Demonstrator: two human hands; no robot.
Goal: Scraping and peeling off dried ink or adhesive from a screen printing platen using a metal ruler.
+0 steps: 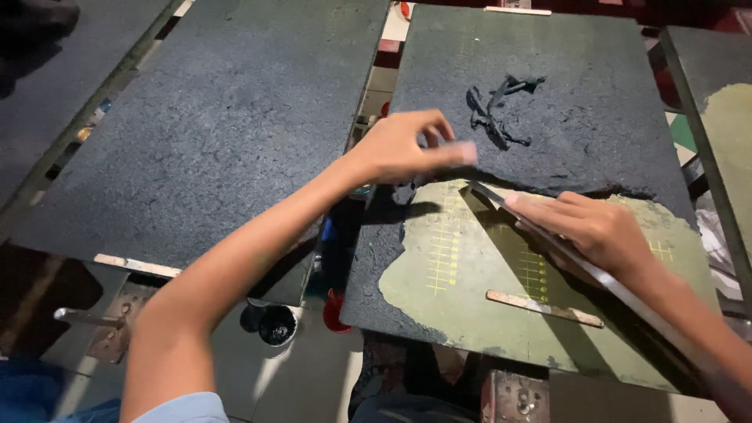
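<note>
Dim room — dark-coated boards point(227, 133) on the counter; right hand point(595, 231) grips a long scraper point(548, 239), left hand point(407, 149) pinches something blurred.

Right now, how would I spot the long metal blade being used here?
Find the right-hand board, black-coated above and scraped to olive green below. The right hand presses a long flat metal blade against the edge of the black layer. Unlike the short pale wooden stick nearby, it is grey, shiny and far longer.
</note>
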